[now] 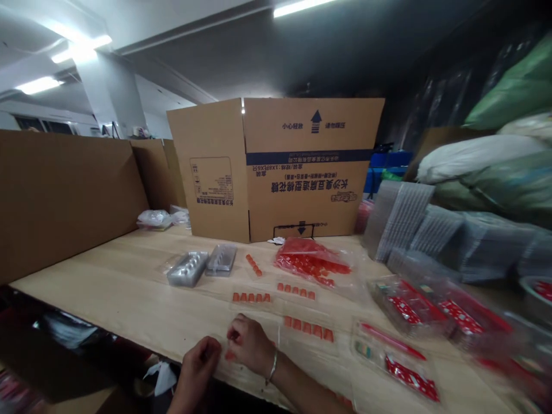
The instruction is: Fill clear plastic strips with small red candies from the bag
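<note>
My left hand (200, 365) is at the table's front edge, its fingers curled together. Close beside it, my right hand (250, 345) wears a bracelet and its fingers are pinched. Whatever either hand grips is too small or hidden to make out. Under the right hand lies a clear plastic tray, mostly covered, with a bit of orange-red showing. Past the hands are clear trays with rows of orange-red pieces, such as one row (251, 297), another row (296, 291) and a nearer row (309, 329). A loose orange-red strip (253, 265) lies farther back.
An open bag of red pieces (310, 259) lies at the back. Stacked clear trays (188, 269) stand left of centre. A clear tray with a red stick and dotted packet (394, 359) is at right, near tall tray stacks (399, 218). A cardboard box (310, 172) walls the back.
</note>
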Motion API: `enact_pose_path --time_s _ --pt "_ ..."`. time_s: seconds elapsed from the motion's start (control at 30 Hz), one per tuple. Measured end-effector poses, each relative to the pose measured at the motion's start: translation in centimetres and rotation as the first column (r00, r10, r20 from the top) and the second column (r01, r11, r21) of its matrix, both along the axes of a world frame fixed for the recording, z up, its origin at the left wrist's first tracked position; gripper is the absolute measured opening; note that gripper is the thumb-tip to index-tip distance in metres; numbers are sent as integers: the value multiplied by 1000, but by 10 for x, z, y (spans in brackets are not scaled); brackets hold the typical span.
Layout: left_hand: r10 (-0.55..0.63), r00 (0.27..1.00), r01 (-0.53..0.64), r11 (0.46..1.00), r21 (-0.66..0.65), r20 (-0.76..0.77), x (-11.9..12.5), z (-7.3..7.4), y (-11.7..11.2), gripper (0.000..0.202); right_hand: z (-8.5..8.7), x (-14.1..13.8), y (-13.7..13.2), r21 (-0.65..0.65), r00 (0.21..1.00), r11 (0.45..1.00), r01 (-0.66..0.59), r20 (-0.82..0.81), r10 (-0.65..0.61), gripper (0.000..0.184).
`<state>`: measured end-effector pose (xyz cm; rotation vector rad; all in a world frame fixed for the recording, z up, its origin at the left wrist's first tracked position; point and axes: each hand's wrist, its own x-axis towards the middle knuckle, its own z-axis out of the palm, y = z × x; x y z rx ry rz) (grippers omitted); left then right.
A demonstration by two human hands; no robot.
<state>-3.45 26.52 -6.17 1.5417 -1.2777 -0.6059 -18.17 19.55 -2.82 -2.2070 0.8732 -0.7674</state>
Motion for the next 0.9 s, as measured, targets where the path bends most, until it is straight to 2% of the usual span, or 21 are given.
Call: enact_pose_path --time_s 0.1,0.2,0.3,0.37,0.53,0.63,0.73,0.8,0.9 --pt "34 999 -34 999 -20 8 1 -6 -1 32 -1 -4 2 -55 998 998 -3 -62 -1 17" --pt "50 999 -50 998 -27 9 1 -9 0 35 -2 -12 8 -110 986 992 -60 -164 42 16" --pt "35 999 -34 999 -25 19 1 -12 0 36 -4 -14 8 -235 906 959 -157 -422 45 15" --pt "19 999 -18 999 -29 35 1 -14 -1 35 -5 -13 4 -285 846 935 -211 -532 28 16" --pt "-19 995 21 1000 -21 100 2 -12 -1 30 -2 -9 -4 -318 821 905 -284 -568 58 21" --pt "0 997 -1 1000 12 72 -1 -3 4 33 5 -11 -6 -294 859 911 -290 -500 113 20" --pt "-4 977 22 997 80 -215 -10 6 12 38 9 -17 -3 -162 955 966 -199 -253 154 12" --pt "-3 893 48 995 90 -449 -17 8 16 38 10 -21 2 -16 984 987 -163 -80 161 10" --pt "4 762 60 995 77 -648 -24 5 16 35 9 -26 12 191 987 971 -146 90 131 16"
